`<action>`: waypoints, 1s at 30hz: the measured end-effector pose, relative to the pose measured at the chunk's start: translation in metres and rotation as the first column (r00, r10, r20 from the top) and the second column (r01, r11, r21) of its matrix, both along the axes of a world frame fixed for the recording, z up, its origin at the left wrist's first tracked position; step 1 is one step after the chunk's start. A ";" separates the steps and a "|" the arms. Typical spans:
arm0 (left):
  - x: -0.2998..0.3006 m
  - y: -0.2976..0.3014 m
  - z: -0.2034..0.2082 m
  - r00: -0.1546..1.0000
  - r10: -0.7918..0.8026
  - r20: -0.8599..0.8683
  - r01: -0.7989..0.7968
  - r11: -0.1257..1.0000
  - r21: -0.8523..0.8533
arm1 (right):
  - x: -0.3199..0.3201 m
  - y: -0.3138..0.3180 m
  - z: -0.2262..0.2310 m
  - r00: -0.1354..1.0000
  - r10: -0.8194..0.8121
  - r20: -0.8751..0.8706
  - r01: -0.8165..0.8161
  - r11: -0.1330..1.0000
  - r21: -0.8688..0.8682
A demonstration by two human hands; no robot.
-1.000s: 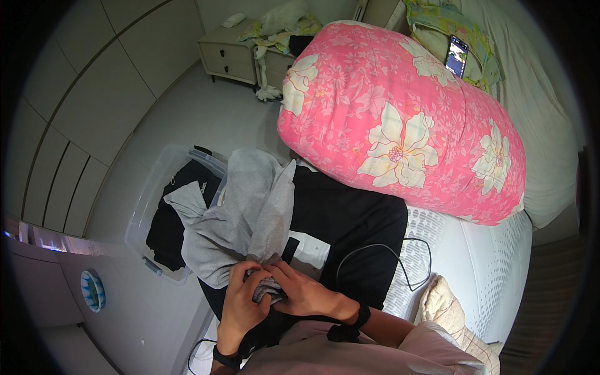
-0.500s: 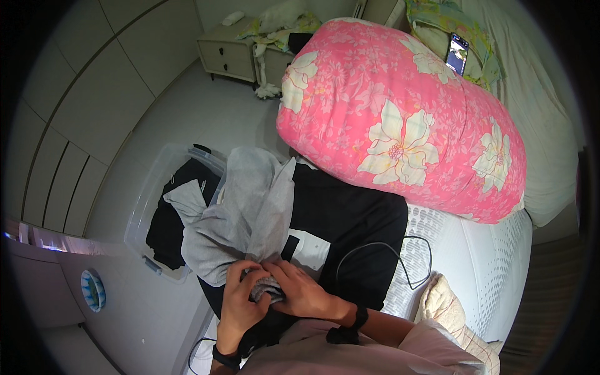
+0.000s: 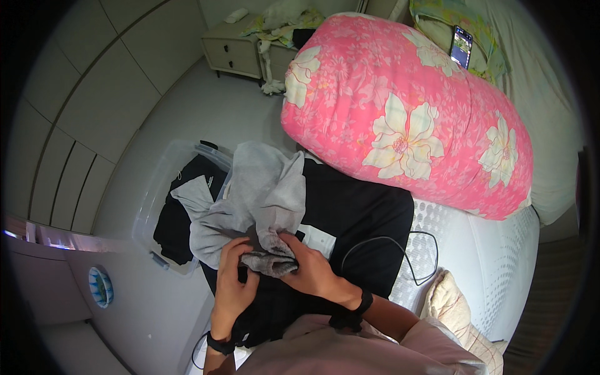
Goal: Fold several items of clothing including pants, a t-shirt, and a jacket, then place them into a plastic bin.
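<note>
A light grey cloth garment [image 3: 256,187] lies bunched across the bed's edge, and part of it hangs over a clear plastic bin. Its near end is gathered into an open, darker-lined edge between my hands. My left hand [image 3: 231,287] curls its fingers and thumb around the left side of that edge. On the other side my right hand [image 3: 315,272] grips the cloth, thumb toward me. What kind of garment it is, I cannot tell. Beneath it a black cloth [image 3: 356,200] is spread on the bed, with a white rectangular patch [image 3: 320,240] beside my right hand.
The clear bin [image 3: 145,222] on the floor at left holds black clothing [image 3: 175,228]. A pink flowered bedding bundle [image 3: 406,112] fills the far side of the bed. A black cable [image 3: 400,244] loops at right, near a quilted beige cloth [image 3: 445,300]. A phone [image 3: 461,47] leans farther back.
My hands have moved slightly up and apart, the right one shifting to the right. The bunched grey edge between them now shows more widely opened.
</note>
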State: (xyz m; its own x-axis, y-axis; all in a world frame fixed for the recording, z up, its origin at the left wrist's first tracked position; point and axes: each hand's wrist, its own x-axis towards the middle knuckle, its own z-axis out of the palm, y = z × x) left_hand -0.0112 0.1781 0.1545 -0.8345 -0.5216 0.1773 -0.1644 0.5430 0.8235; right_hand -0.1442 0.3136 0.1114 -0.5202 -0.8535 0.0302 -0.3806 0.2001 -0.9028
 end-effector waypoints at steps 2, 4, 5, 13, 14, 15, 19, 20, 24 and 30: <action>-0.001 -0.005 -0.006 0.999 0.038 0.019 -0.038 0.999 -0.001 | -0.006 0.000 0.007 0.999 0.009 0.035 -0.009 1.000 -0.028; -0.001 -0.013 -0.011 1.000 0.005 -0.019 -0.007 0.997 -0.081 | -0.008 0.003 0.015 0.996 0.073 -0.050 -0.077 0.994 -0.083; -0.001 -0.016 -0.011 0.999 -0.037 -0.011 0.036 0.997 -0.068 | -0.009 0.004 0.020 0.994 0.097 -0.051 -0.102 0.989 -0.110; -0.029 -0.021 0.021 0.964 -0.165 -0.208 0.209 0.954 0.214 | -0.024 0.023 0.068 0.987 0.116 -0.110 -0.131 0.981 -0.143; -0.030 -0.021 0.029 0.967 -0.157 -0.201 0.199 0.957 0.209 | -0.027 0.026 0.070 0.966 0.187 -0.178 -0.211 0.969 -0.128; -0.035 -0.019 0.045 0.952 -0.285 -0.112 0.297 0.948 0.112 | -0.032 0.031 0.075 0.937 0.249 -0.247 -0.280 0.955 -0.101; -0.048 -0.013 0.054 0.833 -0.545 0.100 0.549 0.836 -0.013 | -0.047 0.048 0.089 0.850 0.398 -0.345 -0.408 0.912 0.046; -0.052 -0.006 0.054 0.824 -0.555 0.114 0.563 0.825 -0.049 | -0.049 0.050 0.086 0.849 0.401 -0.345 -0.411 0.910 0.046; -0.058 -0.001 0.034 0.870 -0.492 -0.031 0.472 0.849 -0.239 | -0.051 0.058 0.068 0.889 0.379 -0.255 -0.365 0.925 0.104; -0.051 0.002 0.011 0.923 -0.380 -0.061 0.365 0.913 -0.182 | -0.030 0.060 0.041 0.961 0.196 -0.197 -0.195 0.981 0.024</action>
